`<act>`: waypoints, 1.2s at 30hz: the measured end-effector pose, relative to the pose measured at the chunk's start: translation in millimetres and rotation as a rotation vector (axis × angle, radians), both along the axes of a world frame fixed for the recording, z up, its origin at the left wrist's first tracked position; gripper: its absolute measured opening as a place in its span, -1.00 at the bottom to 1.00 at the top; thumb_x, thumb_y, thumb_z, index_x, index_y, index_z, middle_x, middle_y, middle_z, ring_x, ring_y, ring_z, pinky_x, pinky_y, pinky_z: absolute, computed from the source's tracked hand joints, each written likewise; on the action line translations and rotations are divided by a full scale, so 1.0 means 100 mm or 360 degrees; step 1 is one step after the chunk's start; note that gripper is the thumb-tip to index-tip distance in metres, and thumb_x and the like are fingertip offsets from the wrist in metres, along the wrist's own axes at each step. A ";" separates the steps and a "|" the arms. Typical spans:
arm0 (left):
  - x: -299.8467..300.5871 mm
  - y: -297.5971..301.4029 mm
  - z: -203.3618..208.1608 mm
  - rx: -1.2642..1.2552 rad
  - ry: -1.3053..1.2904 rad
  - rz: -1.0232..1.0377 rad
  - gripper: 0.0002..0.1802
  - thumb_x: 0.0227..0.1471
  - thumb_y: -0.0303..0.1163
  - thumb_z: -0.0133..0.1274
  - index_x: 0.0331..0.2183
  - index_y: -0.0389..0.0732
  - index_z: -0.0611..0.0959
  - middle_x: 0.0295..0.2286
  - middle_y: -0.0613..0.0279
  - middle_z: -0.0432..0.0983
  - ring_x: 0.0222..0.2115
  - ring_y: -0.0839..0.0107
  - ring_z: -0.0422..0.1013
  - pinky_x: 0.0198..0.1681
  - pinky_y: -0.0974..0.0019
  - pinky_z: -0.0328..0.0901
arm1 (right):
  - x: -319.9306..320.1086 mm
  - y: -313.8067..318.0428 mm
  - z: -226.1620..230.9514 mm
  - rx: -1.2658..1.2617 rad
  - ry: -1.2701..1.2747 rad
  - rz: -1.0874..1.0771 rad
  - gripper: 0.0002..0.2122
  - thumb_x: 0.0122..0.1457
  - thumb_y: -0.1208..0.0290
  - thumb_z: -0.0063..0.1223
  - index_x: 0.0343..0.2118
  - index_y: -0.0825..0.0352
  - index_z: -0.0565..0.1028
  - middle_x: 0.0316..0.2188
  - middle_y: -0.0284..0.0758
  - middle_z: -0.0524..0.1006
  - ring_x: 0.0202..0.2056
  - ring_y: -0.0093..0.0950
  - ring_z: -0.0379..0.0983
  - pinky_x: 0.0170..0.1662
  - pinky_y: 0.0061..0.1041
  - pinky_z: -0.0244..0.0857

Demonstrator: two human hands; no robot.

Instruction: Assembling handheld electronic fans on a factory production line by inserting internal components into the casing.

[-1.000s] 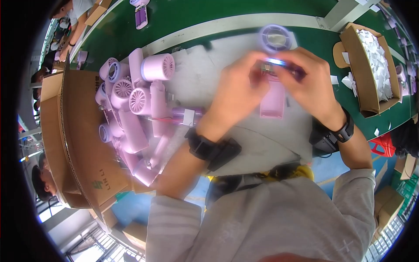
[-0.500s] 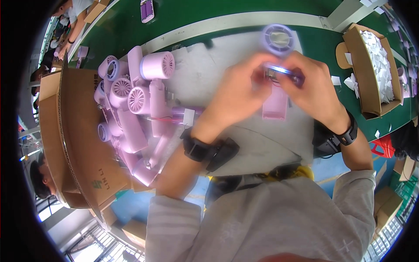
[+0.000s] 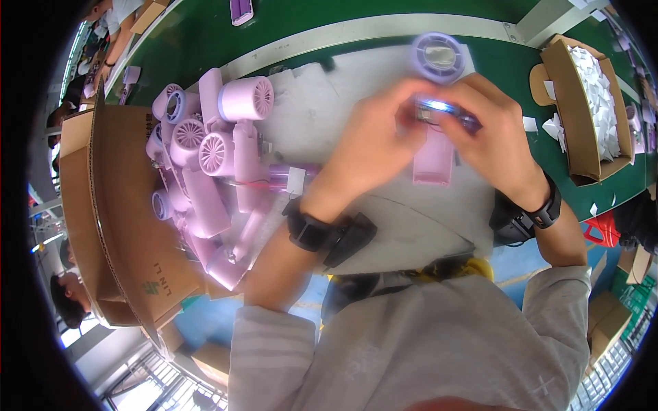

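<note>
Right hand [image 3: 488, 140] pinches small, blue-white-glowing electronic part [image 3: 436, 106] | left hand [image 3: 378, 140] beside it, grip unclear | risk: slack pinch could drop it onto pink rectangular plastic shell [image 3: 432, 163]

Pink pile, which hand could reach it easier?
Probably the left hand: the pink pile lies to the left, and the right hand is farther away. Both hands are at the glowing part, though.

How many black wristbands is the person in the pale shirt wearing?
2. One black wristband sits behind the left hand, the other behind the right hand. Any under the sleeves would be hidden.
</note>
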State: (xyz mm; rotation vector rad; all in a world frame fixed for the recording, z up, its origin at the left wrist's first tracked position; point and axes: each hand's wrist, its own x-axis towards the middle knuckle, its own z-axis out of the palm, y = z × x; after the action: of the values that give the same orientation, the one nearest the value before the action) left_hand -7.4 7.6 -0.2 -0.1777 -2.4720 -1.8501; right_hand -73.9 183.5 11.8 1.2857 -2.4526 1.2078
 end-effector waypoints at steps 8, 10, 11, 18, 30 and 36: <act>0.00 0.00 -0.01 -0.0025 -0.0034 0.0018 -0.58 -0.06 -0.64 0.05 -0.08 -0.25 0.51 -0.25 0.28 0.52 -0.30 0.49 0.42 -0.17 0.39 0.34 | 0.02 -0.03 0.01 -0.0065 -0.0128 -0.0119 -0.82 -0.02 0.61 0.23 -0.31 0.38 0.54 -0.45 -0.33 0.50 -0.54 -0.58 0.40 -0.45 -0.62 0.31; 0.00 0.00 -0.02 -0.0030 -0.0040 0.0013 -0.58 -0.06 -0.64 0.05 -0.08 -0.24 0.51 -0.25 0.28 0.52 -0.30 0.49 0.42 -0.17 0.40 0.34 | 0.02 -0.02 0.01 -0.0047 -0.0133 -0.0110 -0.84 -0.02 0.62 0.22 -0.33 0.39 0.54 -0.46 -0.33 0.49 -0.54 -0.59 0.39 -0.46 -0.63 0.30; 0.00 0.00 -0.03 -0.0033 -0.0043 0.0011 -0.58 -0.06 -0.64 0.05 -0.08 -0.24 0.51 -0.25 0.28 0.52 -0.30 0.49 0.42 -0.18 0.40 0.34 | 0.02 -0.02 0.01 -0.0038 -0.0135 -0.0105 -0.84 -0.02 0.62 0.22 -0.33 0.40 0.54 -0.47 -0.34 0.49 -0.55 -0.60 0.39 -0.46 -0.63 0.29; -0.02 -0.01 -0.05 0.0077 0.0040 0.0024 -0.59 -0.07 -0.59 0.03 -0.09 -0.20 0.52 -0.35 0.14 0.57 -0.39 0.38 0.48 -0.21 0.33 0.38 | 0.00 -0.01 -0.03 -0.0058 -0.0124 -0.0086 -0.87 -0.02 0.62 0.22 -0.37 0.41 0.54 -0.47 -0.34 0.48 -0.55 -0.60 0.38 -0.47 -0.65 0.28; -0.04 -0.04 0.01 0.0091 -0.0096 0.0060 -0.69 0.07 -0.60 -0.02 -0.15 -0.19 0.68 -0.37 0.14 0.60 -0.35 0.52 0.46 -0.22 0.39 0.36 | -0.13 0.02 0.03 0.0069 -0.0338 -0.0055 -0.87 0.02 0.59 0.20 -0.39 0.43 0.47 -0.48 -0.33 0.46 -0.56 -0.57 0.36 -0.44 -0.61 0.30; -0.03 -0.05 0.03 -0.0067 -0.0091 0.0015 -0.76 0.12 -0.58 0.03 -0.16 -0.25 0.68 -0.32 0.24 0.59 -0.32 0.50 0.44 -0.23 0.44 0.33 | -0.17 0.08 0.04 0.0245 -0.0705 0.0078 -0.82 0.03 0.56 0.21 -0.31 0.39 0.45 -0.41 -0.35 0.45 -0.49 -0.58 0.35 -0.40 -0.62 0.32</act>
State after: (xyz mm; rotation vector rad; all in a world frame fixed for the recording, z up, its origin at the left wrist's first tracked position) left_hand -10.2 2.8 2.9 -0.1161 -2.5465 -1.8256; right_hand -91.0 191.1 16.3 1.2285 -2.8843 1.4777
